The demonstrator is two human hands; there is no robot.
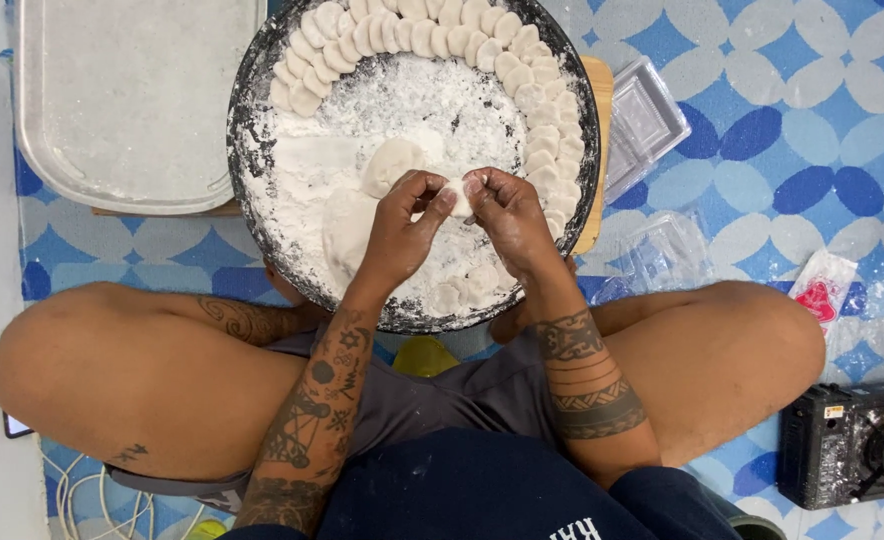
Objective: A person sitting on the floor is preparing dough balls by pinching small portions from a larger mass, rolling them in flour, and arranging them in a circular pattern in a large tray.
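Note:
A big round dark pan (252, 90) dusted with white flour lies on the floor before my crossed legs. Both hands meet over its middle, pinching one small piece of white dough (457, 196). My left hand (402, 230) holds it from the left, my right hand (507, 215) from the right. A row of several shaped dough pieces (412, 35) lines the pan's far and right rim. Two larger dough lumps (387, 165) rest in the flour just left of my hands.
A flour-dusted metal tray (122, 100) lies at the upper left. Clear plastic containers (642, 120) and wrapping (662, 255) sit right of the pan. A small red-and-white packet (822, 290) and a black device (842, 445) lie at right. White cable (82, 490) coils at lower left.

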